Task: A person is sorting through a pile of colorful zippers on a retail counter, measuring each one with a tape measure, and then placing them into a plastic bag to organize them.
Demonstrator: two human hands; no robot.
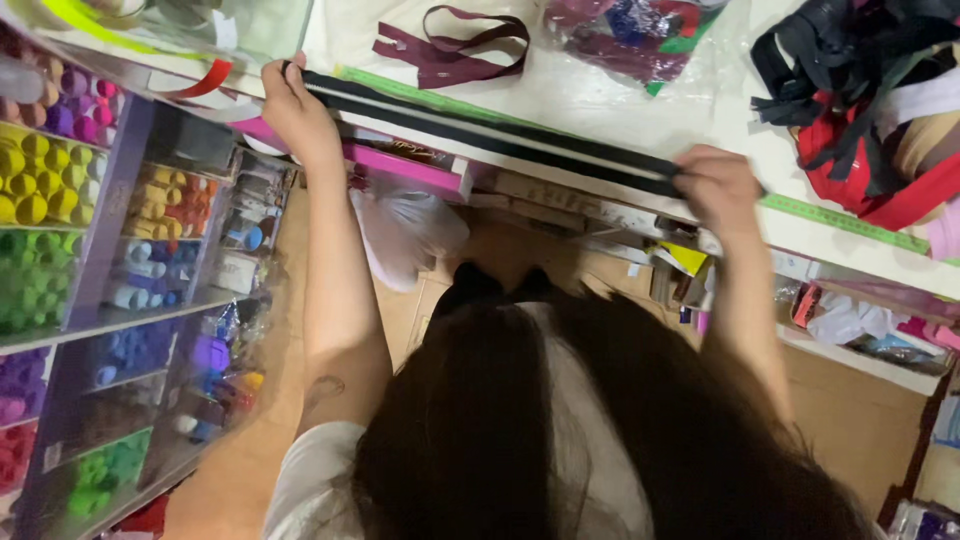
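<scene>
Head view: black zipper (490, 125) lengthwise along counter edge (600, 205)

Single head camera, steep downward look over own hair, close on counter edge (560, 150).

A dark maroon zipper (455, 45) lay looped on the white surface (600, 100), near a clear bag of coloured zippers (640, 35). A heap of black and red straps (860, 90) sat further along. Shelves (100, 260) held coloured thread spools (30, 180).
</scene>
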